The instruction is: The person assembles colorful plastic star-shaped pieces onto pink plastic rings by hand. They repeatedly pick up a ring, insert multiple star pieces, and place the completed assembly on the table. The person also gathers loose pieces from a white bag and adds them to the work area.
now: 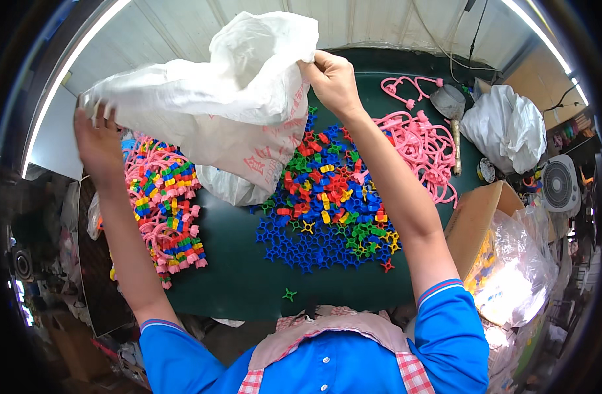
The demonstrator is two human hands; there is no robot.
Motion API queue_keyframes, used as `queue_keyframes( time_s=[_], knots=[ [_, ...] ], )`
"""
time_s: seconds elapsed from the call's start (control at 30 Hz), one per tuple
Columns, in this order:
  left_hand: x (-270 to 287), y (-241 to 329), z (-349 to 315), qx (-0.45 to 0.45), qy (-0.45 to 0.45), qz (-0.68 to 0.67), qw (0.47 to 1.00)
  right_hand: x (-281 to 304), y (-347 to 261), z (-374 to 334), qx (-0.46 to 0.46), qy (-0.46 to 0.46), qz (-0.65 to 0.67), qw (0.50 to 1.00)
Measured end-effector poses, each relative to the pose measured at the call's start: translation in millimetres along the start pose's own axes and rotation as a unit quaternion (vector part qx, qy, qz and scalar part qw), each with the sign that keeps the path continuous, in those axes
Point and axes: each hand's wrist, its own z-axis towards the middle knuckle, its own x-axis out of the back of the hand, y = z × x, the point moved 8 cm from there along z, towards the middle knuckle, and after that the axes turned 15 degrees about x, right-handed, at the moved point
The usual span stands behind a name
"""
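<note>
White plastic sack with red print is up off the dark green table, spread between both hands, mouth gaping toward the far wall, body hanging over the back-left part of the table. Right hand: thumb and fingers pinched closed on the sack's rim at its right end. Left hand: motion-blurred at the sack's left end, fingers raised and partly spread along the edge; cannot tell if they grip it. Below and right of the sack: mixed pile of star-shaped plastic connectors, blue nearest the person, red, green and yellow further back. One green connector sits apart near the front edge. Left side: heap of pink loops with multicolored segments, partly behind the left forearm. Right side: plain pink tube loops, a crumpled white bag beyond them, open cardboard box at the table's right edge.
</note>
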Motion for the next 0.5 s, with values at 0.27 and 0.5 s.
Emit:
queue_keyframes(
  time_s=[0.27, 0.5],
  knots=[
    [-66, -243, -59, -0.003, -0.291, 0.339, 0.895, -92, -102, -12, 0.056, -0.183, 0.046, 0.980],
    [-11, -193, 23, 0.163, -0.016, 0.132, 0.978, 7, -16, -88, -0.141, -0.048, 0.218, 0.965]
  ],
)
